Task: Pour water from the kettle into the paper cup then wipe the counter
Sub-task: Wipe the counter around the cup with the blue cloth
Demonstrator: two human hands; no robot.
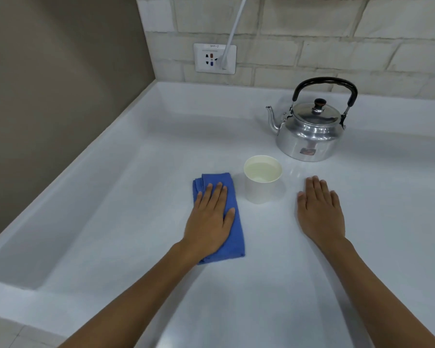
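Observation:
A silver kettle (309, 131) with a black handle stands upright at the back right of the white counter (161, 146), its spout pointing left. In front of it a white paper cup (261, 182) holds water. A folded blue cloth (232, 197) lies left of the cup. My left hand (209, 222) lies flat on the cloth, fingers extended, pressing on it. My right hand (318, 212) rests flat on the bare counter to the right of the cup, holding nothing.
A raised rim (68, 167) runs along the counter's left side against a beige wall. The tiled back wall carries a power socket (215, 59) with a white cable plugged in.

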